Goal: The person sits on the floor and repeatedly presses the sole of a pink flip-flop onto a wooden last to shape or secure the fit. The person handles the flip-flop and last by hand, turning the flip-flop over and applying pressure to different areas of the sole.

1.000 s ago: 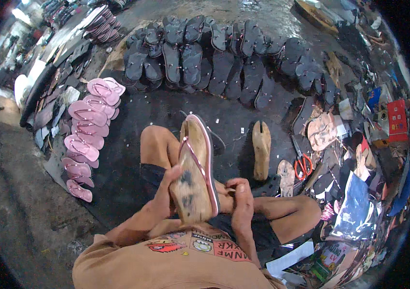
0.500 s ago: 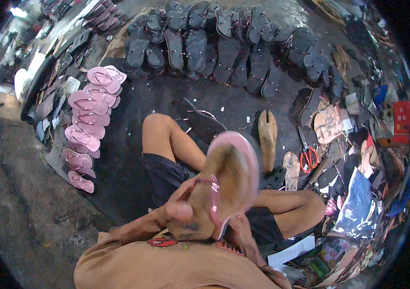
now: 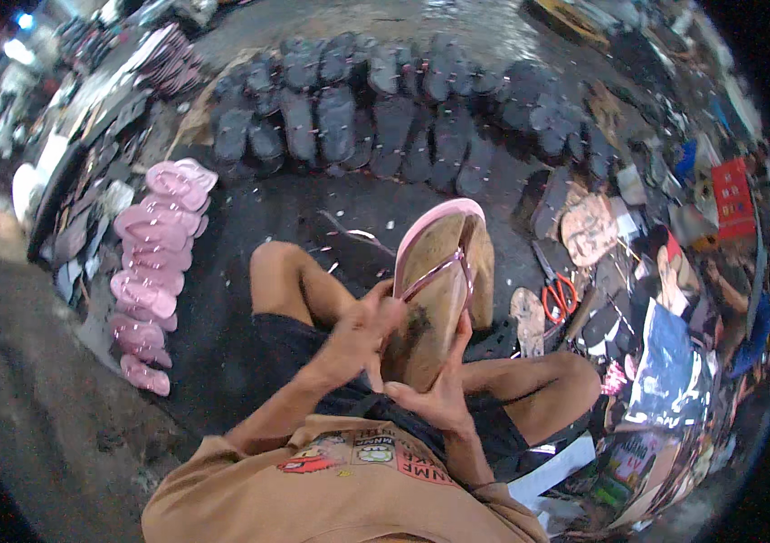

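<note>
A pink flip-flop is tilted up in front of my lap, with a brown wooden shoe last lying over its sole and under its shiny pink strap. The strap's toe post sits in the slot at the last's front end. On the left side, my left hand is closed at the last and the strap's end, its fingertips smeared by motion. Low down, my right hand grips the heel end, thumb across it and fingers up the right edge. Behind the flip-flop, another wooden last shows partly.
Pink flip-flops overlap in a row at my left. Dark soles with straps form a curved band across the far side. To the right are orange-handled scissors, a red box, a blue plastic packet and scraps.
The flip-flop and last have moved forward, away from my chest, and turned so the pink rim shows at upper left. My left hand has shifted up along the side. The view has shifted slightly.
</note>
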`<control>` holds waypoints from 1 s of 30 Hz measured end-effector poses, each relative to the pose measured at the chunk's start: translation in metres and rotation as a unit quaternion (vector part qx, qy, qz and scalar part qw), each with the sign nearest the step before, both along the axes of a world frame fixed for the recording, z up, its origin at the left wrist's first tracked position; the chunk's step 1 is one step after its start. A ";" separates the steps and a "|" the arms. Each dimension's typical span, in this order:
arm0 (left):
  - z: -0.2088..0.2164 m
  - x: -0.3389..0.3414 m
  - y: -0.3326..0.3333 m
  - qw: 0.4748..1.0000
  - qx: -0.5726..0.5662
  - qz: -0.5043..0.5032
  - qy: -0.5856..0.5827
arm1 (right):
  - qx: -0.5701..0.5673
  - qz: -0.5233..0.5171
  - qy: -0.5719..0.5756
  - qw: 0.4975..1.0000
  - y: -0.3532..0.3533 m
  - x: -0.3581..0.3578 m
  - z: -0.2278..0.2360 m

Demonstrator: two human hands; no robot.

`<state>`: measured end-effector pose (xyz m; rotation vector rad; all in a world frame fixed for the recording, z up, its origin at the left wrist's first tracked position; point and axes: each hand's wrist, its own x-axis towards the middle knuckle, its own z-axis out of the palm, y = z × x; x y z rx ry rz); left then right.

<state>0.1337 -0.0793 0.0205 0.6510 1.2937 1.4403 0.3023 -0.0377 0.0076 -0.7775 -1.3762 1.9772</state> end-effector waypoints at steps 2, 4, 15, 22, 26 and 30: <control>0.013 -0.015 -0.014 0.989 -0.033 -0.039 0.136 | -0.122 0.040 0.041 0.991 0.003 0.017 -0.001; 0.013 -0.023 -0.025 0.960 -0.021 -0.068 0.271 | -0.236 0.100 0.047 0.965 0.001 0.033 0.001; -0.032 0.010 -0.018 0.985 0.075 0.102 0.119 | -0.168 -0.032 0.010 0.985 -0.008 0.006 0.050; -0.046 -0.012 -0.009 0.999 -0.026 -0.035 0.029 | 0.040 -0.060 0.044 0.996 0.020 -0.025 -0.006; -0.052 -0.009 -0.010 0.998 -0.026 0.039 -0.051 | 0.099 0.004 -0.025 0.995 0.006 -0.041 -0.003; -0.064 -0.017 -0.008 0.988 -0.044 0.134 0.067 | 0.058 -0.009 -0.065 0.996 0.000 -0.057 -0.028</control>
